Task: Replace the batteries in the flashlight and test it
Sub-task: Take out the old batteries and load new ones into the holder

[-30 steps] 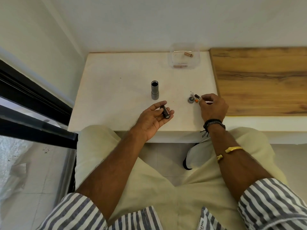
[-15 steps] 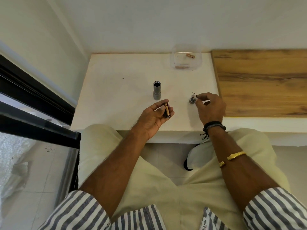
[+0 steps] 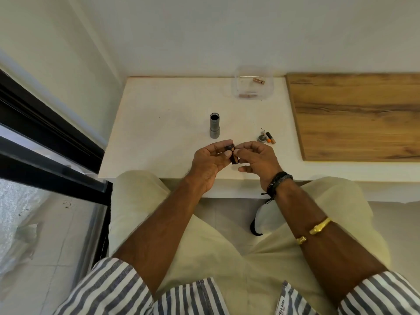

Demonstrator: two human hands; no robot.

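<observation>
Striped rolled sleeves [image 3: 118, 289], pale trousers [image 3: 229, 253] — gold bangle [image 3: 314, 230], black wristbands [image 3: 278, 181]

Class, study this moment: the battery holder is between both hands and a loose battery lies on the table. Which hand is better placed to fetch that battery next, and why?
Probably the right hand. The loose battery lies beside the end cap, on the right hand's side. The left hand grips the battery holder, so it should keep it steady.

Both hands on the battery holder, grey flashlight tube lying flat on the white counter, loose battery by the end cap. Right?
Not quite: the head view shows the grey flashlight tube standing upright on the white counter, open end up, not lying flat. The rest holds: left hand and right hand both on the dark battery holder, and a loose orange-banded battery by the round end cap.
</observation>
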